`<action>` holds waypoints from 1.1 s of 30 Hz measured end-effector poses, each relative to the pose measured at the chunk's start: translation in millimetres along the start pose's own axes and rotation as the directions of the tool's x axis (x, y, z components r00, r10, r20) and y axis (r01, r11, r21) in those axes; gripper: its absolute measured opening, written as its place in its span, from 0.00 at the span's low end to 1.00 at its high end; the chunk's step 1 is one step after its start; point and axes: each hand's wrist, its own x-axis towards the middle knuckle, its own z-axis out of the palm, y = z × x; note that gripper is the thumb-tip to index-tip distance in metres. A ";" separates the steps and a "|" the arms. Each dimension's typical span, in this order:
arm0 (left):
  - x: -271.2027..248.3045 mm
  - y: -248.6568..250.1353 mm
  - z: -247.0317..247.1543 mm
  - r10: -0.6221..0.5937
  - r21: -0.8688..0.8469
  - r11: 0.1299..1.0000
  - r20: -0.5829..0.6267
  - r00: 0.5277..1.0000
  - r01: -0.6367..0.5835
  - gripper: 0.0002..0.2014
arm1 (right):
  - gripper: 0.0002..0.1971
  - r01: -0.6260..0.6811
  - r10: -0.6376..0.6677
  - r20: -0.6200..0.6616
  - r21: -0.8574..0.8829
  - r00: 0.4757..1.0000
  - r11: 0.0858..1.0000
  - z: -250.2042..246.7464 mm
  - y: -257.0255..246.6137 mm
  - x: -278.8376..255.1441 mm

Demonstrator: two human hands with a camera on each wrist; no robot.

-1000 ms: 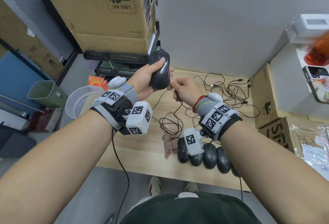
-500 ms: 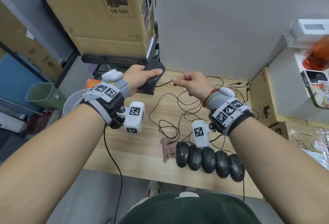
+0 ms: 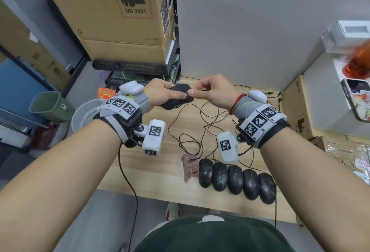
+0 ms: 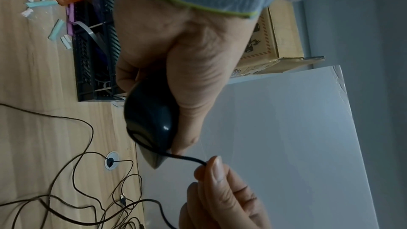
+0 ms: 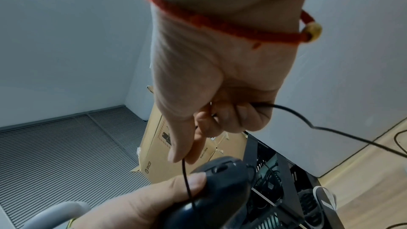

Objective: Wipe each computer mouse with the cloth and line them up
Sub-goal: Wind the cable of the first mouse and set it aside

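Observation:
My left hand (image 3: 160, 94) grips a black wired mouse (image 3: 176, 96) in the air above the far side of the wooden table (image 3: 152, 175); the mouse (image 4: 152, 119) shows under the palm in the left wrist view. My right hand (image 3: 208, 90) pinches the mouse's thin black cable (image 4: 187, 158) between thumb and forefinger, close to the mouse's nose (image 5: 222, 168). Several black mice (image 3: 236, 179) lie side by side in a row near the table's front edge. A crumpled pinkish cloth (image 3: 189, 166) lies at the row's left end.
Loose black cables (image 3: 192, 131) tangle over the middle of the table. Cardboard boxes (image 3: 112, 11) sit on a black rack at the back left, and another box (image 3: 296, 107) stands at the right. A white bucket (image 3: 84, 115) and green bin (image 3: 48, 105) stand on the floor at left.
The left hand has lowered the mouse from upright to lying flatter. The right hand has come back along the cable and now pinches it right beside the mouse.

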 end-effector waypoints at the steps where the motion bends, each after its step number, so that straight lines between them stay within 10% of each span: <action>1: -1.1 -0.1 0.0 0.005 0.017 1.000 0.020 1.000 -0.006 0.21 | 0.14 -0.002 0.002 0.022 -0.022 1.000 1.000 -1.6 -1.8 -0.5; 7: -8.9 2.7 5.9 0.010 0.086 0.996 0.126 0.992 -0.021 0.09 | 0.09 -0.001 0.009 0.128 -0.061 0.992 0.998 -12.7 -15.4 -2.4; 18: -19.3 9.3 7.1 0.155 0.095 0.978 0.274 0.949 -0.187 0.17 | 0.10 0.055 -0.054 -0.025 0.044 0.998 0.997 -10.4 -9.1 7.2; 29: -13.3 8.6 5.9 0.225 -0.385 0.900 0.016 0.974 -0.202 0.27 | 0.17 -0.052 0.055 -0.016 0.172 0.998 0.984 36.7 24.4 -3.1; 33: -2.4 1.9 2.7 0.157 -0.315 0.924 -0.201 0.967 -0.216 0.49 | 0.16 -0.006 0.005 0.062 0.014 0.998 1.000 48.1 20.0 -6.9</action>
